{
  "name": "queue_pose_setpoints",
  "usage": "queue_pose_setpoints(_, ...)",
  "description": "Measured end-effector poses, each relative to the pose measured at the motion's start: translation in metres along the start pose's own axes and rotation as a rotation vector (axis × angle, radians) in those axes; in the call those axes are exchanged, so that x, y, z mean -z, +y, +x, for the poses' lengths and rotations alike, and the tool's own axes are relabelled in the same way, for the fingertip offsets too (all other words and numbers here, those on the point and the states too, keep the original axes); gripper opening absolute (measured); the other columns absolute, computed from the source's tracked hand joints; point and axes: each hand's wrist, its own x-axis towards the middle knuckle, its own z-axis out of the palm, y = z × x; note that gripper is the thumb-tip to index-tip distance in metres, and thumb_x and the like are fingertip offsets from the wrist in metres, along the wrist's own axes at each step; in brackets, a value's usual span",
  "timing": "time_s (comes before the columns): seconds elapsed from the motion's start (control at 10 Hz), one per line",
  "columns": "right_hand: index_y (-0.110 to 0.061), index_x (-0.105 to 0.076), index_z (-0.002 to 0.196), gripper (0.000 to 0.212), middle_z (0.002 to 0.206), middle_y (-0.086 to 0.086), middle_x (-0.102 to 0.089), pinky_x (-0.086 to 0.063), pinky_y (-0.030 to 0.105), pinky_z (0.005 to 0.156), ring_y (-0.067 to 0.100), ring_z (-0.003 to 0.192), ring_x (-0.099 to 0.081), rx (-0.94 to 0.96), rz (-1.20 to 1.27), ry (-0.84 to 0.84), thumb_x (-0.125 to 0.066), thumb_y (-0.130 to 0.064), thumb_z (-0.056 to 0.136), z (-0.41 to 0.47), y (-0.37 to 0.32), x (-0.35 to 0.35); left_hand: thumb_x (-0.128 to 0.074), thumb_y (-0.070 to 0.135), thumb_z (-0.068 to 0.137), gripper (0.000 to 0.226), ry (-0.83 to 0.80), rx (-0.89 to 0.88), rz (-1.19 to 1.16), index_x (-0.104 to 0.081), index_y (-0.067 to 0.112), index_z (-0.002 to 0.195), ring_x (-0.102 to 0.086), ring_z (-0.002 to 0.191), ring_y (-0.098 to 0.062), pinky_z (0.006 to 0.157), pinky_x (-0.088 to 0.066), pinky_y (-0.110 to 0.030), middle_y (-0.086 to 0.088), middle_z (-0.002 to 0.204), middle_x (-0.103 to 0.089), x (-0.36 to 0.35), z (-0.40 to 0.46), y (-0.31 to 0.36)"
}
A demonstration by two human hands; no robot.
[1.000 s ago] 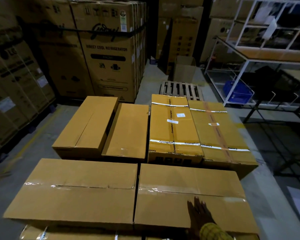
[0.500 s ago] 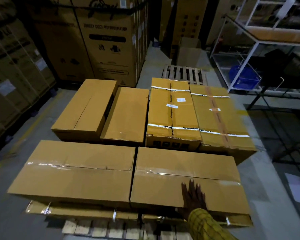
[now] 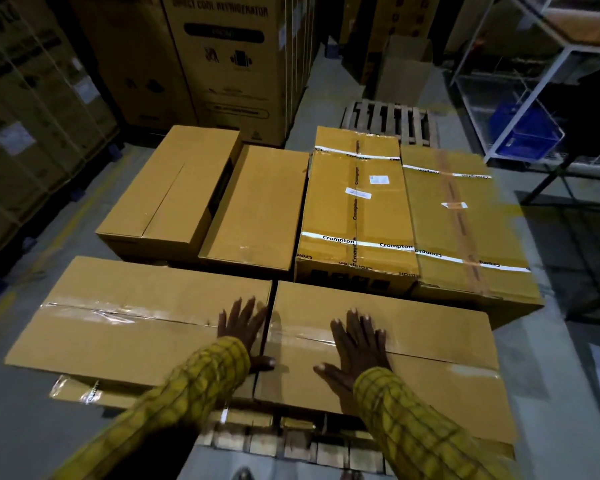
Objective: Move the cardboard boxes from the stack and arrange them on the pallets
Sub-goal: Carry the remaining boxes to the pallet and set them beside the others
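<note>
Two long taped cardboard boxes lie side by side on the near pallet (image 3: pixel 291 441): the left box (image 3: pixel 118 327) and the right box (image 3: pixel 430 341). My left hand (image 3: pixel 243 327) lies flat, fingers spread, on the left box's right end. Flat on the right box's top rests my right hand (image 3: pixel 357 344), also spread. Neither hand grips anything. Behind them stand four more boxes in a row: two plain ones (image 3: pixel 174 192) (image 3: pixel 260 206) and two Crompton-taped ones (image 3: pixel 354 209) (image 3: pixel 461 220).
An empty wooden pallet (image 3: pixel 388 119) lies behind the row. Tall refrigerator cartons (image 3: pixel 222 64) stand at the back and wrapped cartons (image 3: pixel 25 109) along the left. A white metal rack (image 3: pixel 568 64) with a blue basket (image 3: pixel 527 133) is at the right. Grey floor surrounds the pallets.
My left hand has come into view and landed on the left box. My right hand has slid further onto the right box. The view has tilted down, showing more of the near pallet.
</note>
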Motion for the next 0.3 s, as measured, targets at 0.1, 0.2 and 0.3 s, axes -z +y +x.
queue_pose_setpoints(0.1, -0.04, 0.024, 0.159, 0.11, 0.16, 0.003, 0.046, 0.017, 0.066, 0.119, 0.036, 0.149, 0.039, -0.011, -0.028, 0.024, -0.027, -0.097, 0.08, 0.038, -0.005, 0.004, -0.042, 0.103, 0.058, 0.131, -0.034, 0.028, 0.117, 0.037, 0.044, 0.146, 0.038, 0.146, -0.034, 0.117, 0.014, -0.068, 0.0, 0.154, 0.048, -0.005, 0.034, -0.013)
queue_pose_setpoints(0.2, -0.04, 0.015, 0.162, 0.105, 0.167, 0.005, 0.035, 0.015, 0.069, 0.118, 0.037, 0.152, 0.034, -0.026, -0.01, 0.142, -0.022, -0.097, 0.082, 0.059, -0.013, -0.017, -0.02, 0.108, 0.048, 0.128, 0.063, -0.039, 0.107, 0.034, 0.05, 0.147, 0.041, 0.145, -0.037, 0.113, 0.014, -0.075, 0.001, 0.156, 0.049, -0.028, 0.058, -0.014)
queue_pose_setpoints(0.3, -0.038, 0.005, 0.164, 0.101, 0.171, 0.01, 0.022, 0.01, 0.071, 0.119, 0.04, 0.156, 0.023, -0.04, 0.0, 0.255, -0.019, -0.095, 0.085, 0.068, -0.018, -0.029, -0.024, 0.108, 0.057, 0.124, 0.165, -0.044, 0.125, 0.03, 0.048, 0.151, 0.042, 0.144, -0.037, 0.11, 0.016, -0.077, 0.0, 0.159, 0.044, -0.044, 0.069, -0.013)
